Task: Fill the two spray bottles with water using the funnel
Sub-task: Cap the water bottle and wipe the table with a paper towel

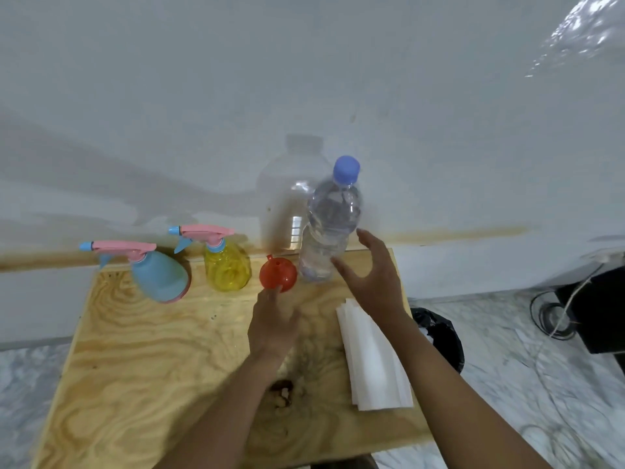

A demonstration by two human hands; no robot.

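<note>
Hands hung spread, empty, near the back edge of the worktop [152, 350].
Orange funnel [278, 274] lay by the left hand [272, 319]; capped bottle [329, 228] stood beside the right hand [372, 275].

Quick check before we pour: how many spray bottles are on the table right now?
2. The blue spray bottle stands far left on the table; the yellow spray bottle stands just right of it, beside the red funnel. None looks hidden.

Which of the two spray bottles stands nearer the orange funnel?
The translucent yellow spray bottle, next to the orange plastic funnel; the opaque blue spray bottle stands farther left.
</note>
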